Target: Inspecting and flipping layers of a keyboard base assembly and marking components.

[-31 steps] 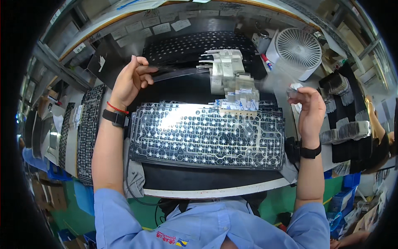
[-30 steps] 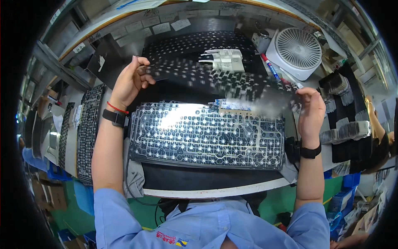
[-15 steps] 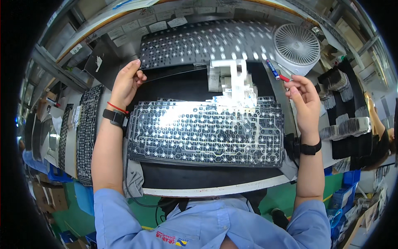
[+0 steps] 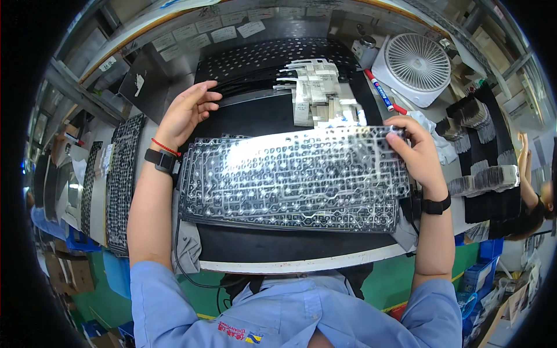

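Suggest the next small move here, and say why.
Perhaps bring the left hand to the sheet's left end: only the right hand grips it, near its upper right corner, and it sits askew over the stack.

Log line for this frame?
left hand: near dotted black sheet, grip unclear | right hand: gripping patterned sheet by corner | stack: beneath it | white fan: upper right
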`<state>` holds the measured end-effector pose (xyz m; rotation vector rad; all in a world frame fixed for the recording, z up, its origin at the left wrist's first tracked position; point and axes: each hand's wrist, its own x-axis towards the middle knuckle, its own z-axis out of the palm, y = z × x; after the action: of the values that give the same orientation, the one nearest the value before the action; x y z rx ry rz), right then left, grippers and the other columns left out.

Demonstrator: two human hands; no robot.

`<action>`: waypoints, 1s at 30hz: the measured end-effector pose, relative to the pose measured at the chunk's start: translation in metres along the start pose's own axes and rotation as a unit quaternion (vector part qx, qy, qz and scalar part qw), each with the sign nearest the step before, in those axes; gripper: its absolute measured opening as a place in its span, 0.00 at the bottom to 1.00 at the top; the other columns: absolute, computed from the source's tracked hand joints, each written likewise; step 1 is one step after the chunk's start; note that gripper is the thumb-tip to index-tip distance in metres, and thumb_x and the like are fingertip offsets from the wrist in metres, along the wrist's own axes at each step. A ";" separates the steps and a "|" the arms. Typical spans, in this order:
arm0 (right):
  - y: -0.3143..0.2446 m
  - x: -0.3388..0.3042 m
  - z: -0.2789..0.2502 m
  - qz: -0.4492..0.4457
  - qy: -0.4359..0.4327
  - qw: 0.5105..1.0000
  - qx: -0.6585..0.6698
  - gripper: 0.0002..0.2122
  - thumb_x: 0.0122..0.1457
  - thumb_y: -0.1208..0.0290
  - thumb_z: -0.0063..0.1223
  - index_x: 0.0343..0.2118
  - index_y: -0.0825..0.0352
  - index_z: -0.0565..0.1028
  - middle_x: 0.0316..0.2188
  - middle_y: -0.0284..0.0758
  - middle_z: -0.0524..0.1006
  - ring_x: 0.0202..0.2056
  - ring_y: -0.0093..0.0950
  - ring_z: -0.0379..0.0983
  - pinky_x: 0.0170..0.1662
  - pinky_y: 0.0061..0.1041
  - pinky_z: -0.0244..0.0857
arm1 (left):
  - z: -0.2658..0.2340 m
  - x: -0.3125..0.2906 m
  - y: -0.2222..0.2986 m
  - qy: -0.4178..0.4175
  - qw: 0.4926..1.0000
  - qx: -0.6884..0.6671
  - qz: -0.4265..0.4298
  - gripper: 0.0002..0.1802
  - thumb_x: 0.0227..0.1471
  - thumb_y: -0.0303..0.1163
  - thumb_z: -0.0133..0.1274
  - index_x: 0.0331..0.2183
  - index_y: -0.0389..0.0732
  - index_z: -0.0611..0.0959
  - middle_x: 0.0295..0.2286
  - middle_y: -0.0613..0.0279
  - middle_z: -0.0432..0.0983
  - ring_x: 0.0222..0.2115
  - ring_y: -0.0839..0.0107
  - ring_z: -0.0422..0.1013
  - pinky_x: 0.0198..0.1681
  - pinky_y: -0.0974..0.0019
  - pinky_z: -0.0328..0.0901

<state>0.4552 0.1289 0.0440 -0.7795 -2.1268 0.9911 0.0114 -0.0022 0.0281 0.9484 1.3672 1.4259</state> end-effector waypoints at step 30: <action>0.012 -0.002 -0.009 0.037 0.174 0.963 0.204 0.10 0.63 0.70 0.48 0.38 0.72 0.74 0.26 0.27 0.75 0.25 0.13 0.66 0.29 0.13 0.59 | -0.004 -0.003 -0.001 -0.074 0.993 -0.003 0.093 0.11 0.60 0.36 0.47 0.33 0.39 0.78 0.22 0.73 0.72 0.20 0.87 0.63 0.24 0.81 0.58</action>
<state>0.4660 0.1376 0.0382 -0.7626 -1.5371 1.1841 0.0088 -0.0058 0.0268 1.1788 1.1897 1.4653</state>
